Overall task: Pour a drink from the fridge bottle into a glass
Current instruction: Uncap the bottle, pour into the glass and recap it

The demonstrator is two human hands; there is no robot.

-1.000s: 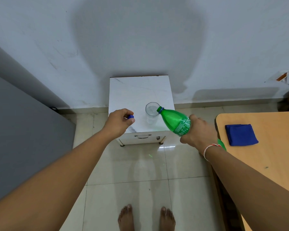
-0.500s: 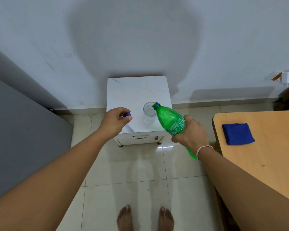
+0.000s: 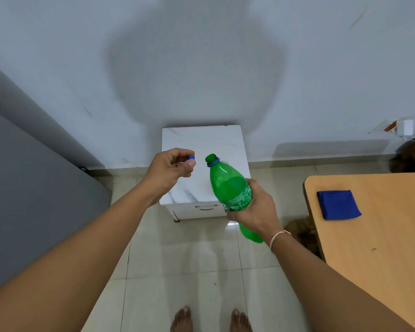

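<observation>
the hands: the right hand (image 3: 254, 209) grips the green bottle (image 3: 228, 188) around its label; the left hand (image 3: 169, 167) pinches the blue cap (image 3: 191, 157) just beside the open mouth. the bottle hangs over the white table (image 3: 201, 144), its long axis tilted, mouth pointing up and left, base toward the person.

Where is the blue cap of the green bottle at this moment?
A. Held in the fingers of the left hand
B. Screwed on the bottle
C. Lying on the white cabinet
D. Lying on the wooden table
A: the blue cap is pinched in the left hand, and the green bottle in the right hand has an open mouth.
</observation>
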